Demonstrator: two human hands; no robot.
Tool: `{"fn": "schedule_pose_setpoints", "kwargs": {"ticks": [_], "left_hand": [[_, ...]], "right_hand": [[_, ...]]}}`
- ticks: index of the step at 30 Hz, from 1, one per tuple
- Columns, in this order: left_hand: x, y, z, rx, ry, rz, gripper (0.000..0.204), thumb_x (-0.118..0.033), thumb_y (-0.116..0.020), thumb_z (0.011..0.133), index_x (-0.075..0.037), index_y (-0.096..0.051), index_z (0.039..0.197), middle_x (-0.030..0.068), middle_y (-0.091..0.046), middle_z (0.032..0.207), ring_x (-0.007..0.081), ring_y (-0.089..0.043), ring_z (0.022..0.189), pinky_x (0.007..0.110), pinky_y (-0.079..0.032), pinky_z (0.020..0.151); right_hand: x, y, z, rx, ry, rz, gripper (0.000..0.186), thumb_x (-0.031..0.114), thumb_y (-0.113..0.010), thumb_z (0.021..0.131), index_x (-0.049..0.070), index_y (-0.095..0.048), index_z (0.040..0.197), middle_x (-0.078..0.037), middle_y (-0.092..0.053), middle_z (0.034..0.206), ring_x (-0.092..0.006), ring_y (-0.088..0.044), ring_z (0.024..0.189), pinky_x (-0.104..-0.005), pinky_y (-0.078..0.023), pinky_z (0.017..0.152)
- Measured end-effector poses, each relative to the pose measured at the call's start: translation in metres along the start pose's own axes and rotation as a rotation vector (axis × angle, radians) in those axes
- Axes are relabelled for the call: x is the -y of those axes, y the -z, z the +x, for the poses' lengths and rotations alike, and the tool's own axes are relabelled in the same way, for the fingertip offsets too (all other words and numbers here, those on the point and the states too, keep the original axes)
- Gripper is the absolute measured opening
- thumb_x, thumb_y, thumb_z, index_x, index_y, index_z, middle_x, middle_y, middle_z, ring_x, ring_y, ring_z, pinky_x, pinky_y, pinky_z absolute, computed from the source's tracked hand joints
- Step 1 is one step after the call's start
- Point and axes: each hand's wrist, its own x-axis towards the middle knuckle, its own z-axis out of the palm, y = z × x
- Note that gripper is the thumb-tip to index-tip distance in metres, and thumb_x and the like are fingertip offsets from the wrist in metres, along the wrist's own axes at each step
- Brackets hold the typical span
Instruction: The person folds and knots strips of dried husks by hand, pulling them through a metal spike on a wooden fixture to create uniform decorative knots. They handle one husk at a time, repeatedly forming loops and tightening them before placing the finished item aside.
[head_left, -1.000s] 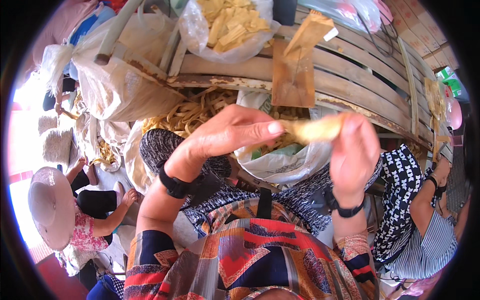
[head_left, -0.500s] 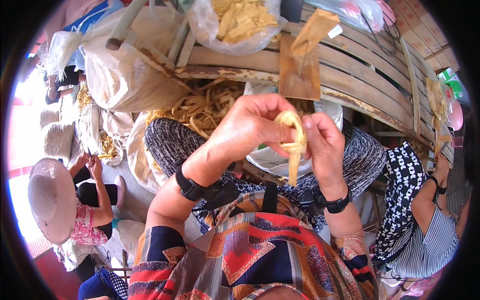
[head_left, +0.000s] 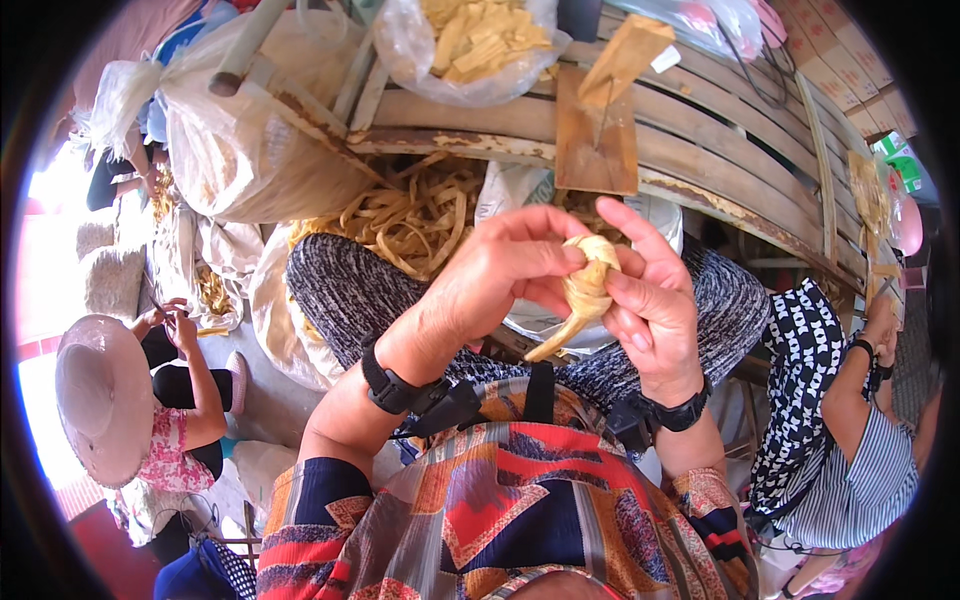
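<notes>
Slatted wooden bench curving from eleven to three o'clock, with a clear plastic bag of yellow pieces on it at twelve. Loose yellow strips lie heaped at eleven, below the bench. Just toward three o'clock from centre, above my lap, is a coiled yellow strip, its tail pointing to seven. My left hand pinches its top; my right hand grips its side, index finger raised clear.

The slatted surface bore a bag of yellow pieces, a board with a slanted block, a clear bag and a cable.
</notes>
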Motion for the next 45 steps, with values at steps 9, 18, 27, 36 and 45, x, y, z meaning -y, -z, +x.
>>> {"fn": "schedule_pose_setpoints", "kwargs": {"ticks": [9, 18, 27, 36, 45], "left_hand": [[-0.002, -0.002, -0.012, 0.038, 0.049, 0.329, 0.028, -0.025, -0.056, 0.091, 0.0, -0.057, 0.103, 0.0001, -0.055, 0.067, 0.0075, -0.05, 0.052, 0.021, -0.039, 0.046], [-0.007, 0.027, -0.03, -0.075, -0.121, 0.37, 0.014, -0.008, -0.068, 0.082, -0.001, -0.065, 0.093, -0.0013, -0.063, 0.077, 0.0027, -0.053, 0.07, 0.017, -0.041, 0.061], [-0.02, 0.01, -0.034, -0.043, -0.324, 0.74, 0.015, 0.0, -0.069, 0.078, 0.002, -0.065, 0.092, 0.0034, -0.065, 0.079, 0.0072, -0.059, 0.073, 0.02, -0.046, 0.064], [-0.022, 0.005, -0.022, 0.108, -0.788, 1.042, 0.014, -0.004, -0.071, 0.074, -0.002, -0.066, 0.087, 0.008, -0.066, 0.074, 0.0183, -0.064, 0.065, 0.027, -0.048, 0.057], [-0.027, 0.02, -0.013, -0.1, -0.286, 1.005, 0.015, -0.014, -0.073, 0.077, -0.001, -0.066, 0.078, 0.0017, -0.059, 0.063, 0.0103, -0.056, 0.057, 0.024, -0.043, 0.051]], "right_hand": [[0.015, 0.002, -0.009, -0.125, 0.106, -0.716, 0.018, 0.018, -0.055, 0.092, 0.003, -0.055, 0.083, 0.005, -0.052, 0.071, 0.0002, -0.042, 0.061, -0.0164, -0.033, 0.052], [0.022, 0.002, -0.028, -0.079, -0.016, -0.574, 0.034, 0.026, -0.044, 0.097, 0.001, -0.055, 0.077, -0.001, -0.052, 0.062, -0.0057, -0.049, 0.053, -0.0182, -0.037, 0.045], [0.045, 0.007, 0.0, 0.274, -0.341, -0.6, 0.058, 0.046, -0.039, 0.095, -0.007, -0.061, 0.093, -0.01, -0.064, 0.073, -0.0158, -0.063, 0.063, -0.0241, -0.05, 0.059], [0.052, -0.003, 0.014, 0.461, -0.542, -0.634, 0.037, 0.032, -0.046, 0.095, -0.002, -0.055, 0.106, -0.008, -0.062, 0.075, -0.0141, -0.061, 0.06, -0.0225, -0.049, 0.055], [0.032, 0.017, 0.008, 0.216, -0.394, -0.694, 0.026, 0.027, -0.05, 0.094, 0.003, -0.055, 0.086, 0.001, -0.053, 0.068, -0.0073, -0.055, 0.06, -0.0214, -0.046, 0.056]]}}
